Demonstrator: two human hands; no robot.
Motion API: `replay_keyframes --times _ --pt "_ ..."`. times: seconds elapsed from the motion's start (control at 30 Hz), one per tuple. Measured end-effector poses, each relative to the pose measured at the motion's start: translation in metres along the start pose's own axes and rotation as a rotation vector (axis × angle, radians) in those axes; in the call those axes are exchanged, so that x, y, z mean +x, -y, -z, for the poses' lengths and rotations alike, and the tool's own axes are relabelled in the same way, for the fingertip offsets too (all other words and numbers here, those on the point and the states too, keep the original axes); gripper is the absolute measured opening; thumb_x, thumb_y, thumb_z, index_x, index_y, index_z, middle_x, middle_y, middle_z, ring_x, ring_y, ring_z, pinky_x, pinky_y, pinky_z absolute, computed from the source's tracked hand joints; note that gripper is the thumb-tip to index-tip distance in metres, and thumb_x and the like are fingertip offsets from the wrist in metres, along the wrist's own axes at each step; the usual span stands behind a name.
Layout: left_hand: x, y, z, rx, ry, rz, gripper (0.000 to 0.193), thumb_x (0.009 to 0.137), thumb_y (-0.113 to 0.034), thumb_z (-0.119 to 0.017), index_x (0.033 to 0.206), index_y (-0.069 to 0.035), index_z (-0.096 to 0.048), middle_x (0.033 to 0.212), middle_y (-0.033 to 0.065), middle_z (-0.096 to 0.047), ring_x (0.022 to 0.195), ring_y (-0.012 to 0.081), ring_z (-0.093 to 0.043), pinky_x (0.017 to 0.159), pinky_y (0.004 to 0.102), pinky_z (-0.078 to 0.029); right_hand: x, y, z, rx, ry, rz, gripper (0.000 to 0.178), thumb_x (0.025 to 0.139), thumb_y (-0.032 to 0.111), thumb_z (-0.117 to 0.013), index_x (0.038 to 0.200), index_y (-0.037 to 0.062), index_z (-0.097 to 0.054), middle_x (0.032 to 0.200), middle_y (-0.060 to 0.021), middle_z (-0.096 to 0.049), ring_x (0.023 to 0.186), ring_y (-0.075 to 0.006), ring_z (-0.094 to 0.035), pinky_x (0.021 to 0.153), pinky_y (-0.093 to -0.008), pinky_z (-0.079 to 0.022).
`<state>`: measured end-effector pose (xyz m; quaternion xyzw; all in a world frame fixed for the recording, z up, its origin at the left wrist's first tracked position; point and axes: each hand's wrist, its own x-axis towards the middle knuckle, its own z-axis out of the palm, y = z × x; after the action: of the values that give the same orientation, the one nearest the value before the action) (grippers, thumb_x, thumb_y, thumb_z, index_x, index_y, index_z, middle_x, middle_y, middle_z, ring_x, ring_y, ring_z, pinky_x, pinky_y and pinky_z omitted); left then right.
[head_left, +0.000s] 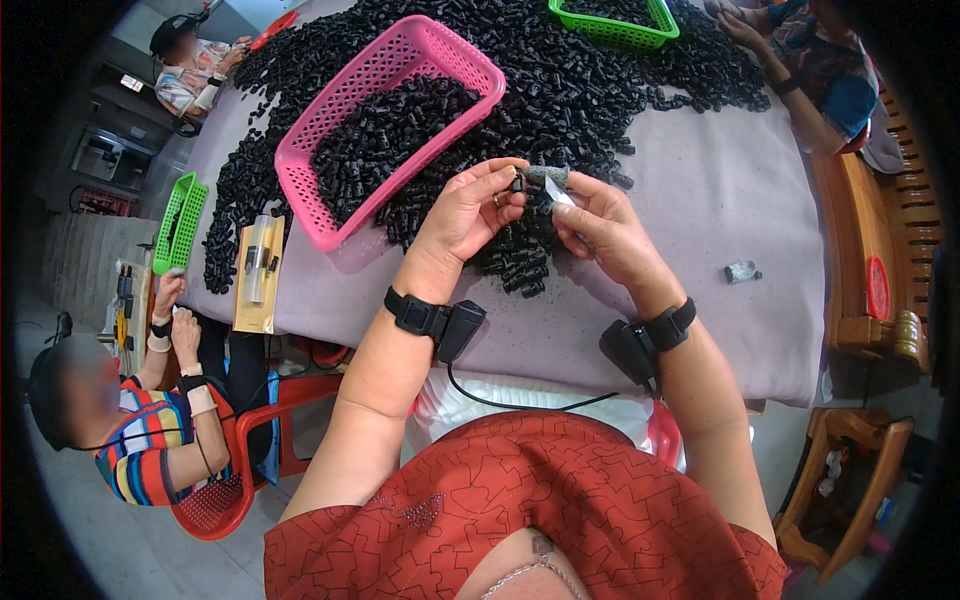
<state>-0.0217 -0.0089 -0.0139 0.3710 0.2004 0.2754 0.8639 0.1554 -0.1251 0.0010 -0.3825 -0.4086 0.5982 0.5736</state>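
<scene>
My left hand (474,208) pinches a small black plastic part (518,183) between thumb and fingertips, above the near edge of a heap of similar black parts (560,110). Close beside it on the right, my right hand (605,225) is closed on a small pale blade (559,192). A grey speckled sleeve or wrap (547,174) shows at the right index fingertip, reaching toward the black part. Whether the blade touches the part is too small to tell. Both wrists wear black straps with small boxes.
A pink basket (292,190) with black parts stands left of my hands. Green baskets (640,38) (180,225) lie far right and left. A tray (247,300) and a small grey piece (742,272) rest on the cloth-covered table (720,200). People sit around it.
</scene>
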Motion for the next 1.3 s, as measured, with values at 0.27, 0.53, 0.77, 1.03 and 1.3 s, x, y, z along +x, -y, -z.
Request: replay_keyframes --times 0.27,0.53,0.77,1.03,1.3 --pt "0.001 0.001 0.002 -0.069 -0.030 -0.057 0.016 0.091 -0.011 -0.066 0.105 -0.005 -0.063 0.089 0.0042 -0.067 0.070 0.0102 -0.064 0.061 0.0213 -0.056 0.000 0.001 -0.001 -0.010 -0.007 0.003 0.030 0.094 0.013 -0.059 0.121 -0.0004 -0.057 0.070 0.0035 -0.052 0.054 -0.0019 -0.041 0.046 -0.0177 -0.031" --pt "0.002 0.002 0.003 -0.002 -0.029 -0.037 0.023 0.091 -0.006 -0.064 0.113 -0.003 -0.062 0.092 0.0052 -0.067 0.073 0.0102 -0.065 0.064 0.0204 -0.057 0.000 0.000 0.000 -0.034 -0.025 -0.012 0.027 0.094 0.013 -0.059 0.118 0.0000 -0.058 0.071 0.0031 -0.053 0.055 -0.0018 -0.042 0.046 -0.0174 -0.032" --pt "0.000 0.002 -0.007 0.039 -0.062 -0.026 0.030 0.092 -0.006 -0.061 0.122 -0.001 -0.058 0.097 0.0060 -0.067 0.075 0.0101 -0.065 0.066 0.0190 -0.056 -0.001 0.001 0.000 -0.041 -0.031 -0.010 0.030 0.094 0.013 -0.060 0.121 0.0004 -0.057 0.072 0.0030 -0.054 0.055 -0.0019 -0.043 0.046 -0.0172 -0.032" --pt "0.002 0.004 -0.003 -0.023 0.066 -0.022 0.034 0.092 -0.010 -0.064 0.124 -0.001 -0.057 0.091 0.0048 -0.067 0.070 0.0090 -0.063 0.063 0.0207 -0.055 -0.004 0.007 -0.004 0.011 0.115 -0.046 0.053 0.092 0.010 -0.060 0.141 0.0029 -0.039 0.072 0.0029 -0.054 0.056 -0.0022 -0.044 0.045 -0.0171 -0.032" --pt "0.002 0.008 -0.004 -0.033 0.147 0.006 0.040 0.091 -0.012 -0.066 0.128 -0.001 -0.054 0.086 0.0021 -0.066 0.066 0.0067 -0.062 0.060 0.0204 -0.055 -0.003 0.002 -0.003 -0.002 0.167 -0.061 0.051 0.092 0.015 -0.062 0.138 0.0049 -0.042 0.073 0.0028 -0.056 0.054 -0.0017 -0.043 0.045 -0.0166 -0.032"
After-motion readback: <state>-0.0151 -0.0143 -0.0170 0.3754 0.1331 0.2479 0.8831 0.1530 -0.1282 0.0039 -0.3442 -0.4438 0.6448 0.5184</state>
